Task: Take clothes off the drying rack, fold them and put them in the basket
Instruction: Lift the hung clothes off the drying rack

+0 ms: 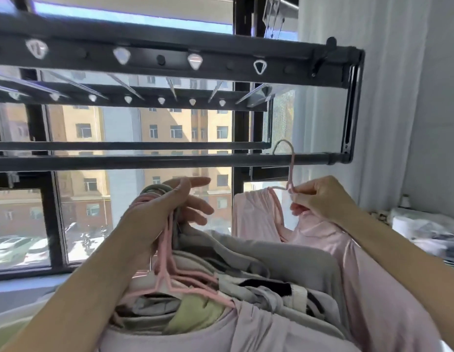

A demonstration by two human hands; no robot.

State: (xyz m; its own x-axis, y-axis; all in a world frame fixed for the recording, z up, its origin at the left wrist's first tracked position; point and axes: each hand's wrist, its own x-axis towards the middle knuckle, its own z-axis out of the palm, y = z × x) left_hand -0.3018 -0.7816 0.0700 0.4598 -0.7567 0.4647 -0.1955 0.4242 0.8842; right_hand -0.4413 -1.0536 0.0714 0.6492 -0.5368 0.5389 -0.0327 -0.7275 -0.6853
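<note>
A black drying rack [170,158] spans the window, its lower rail running across the middle. One pink hanger [289,171] hooks over that rail at the right, carrying a pale pink garment [322,240]. My right hand [319,196] pinches this hanger just below its hook. My left hand [170,214] holds a bunch of pink and grey hangers [167,250] by their hooks, with the index finger stretched out. From them hangs a pile of clothes [246,283]: grey, green, lilac and striped pieces, bunched over my forearm.
The window frame [239,138] stands right behind the rack. A white curtain [360,123] hangs at the right, with a cluttered surface [428,229] below it. A white sill [23,283] lies at lower left. No basket is in view.
</note>
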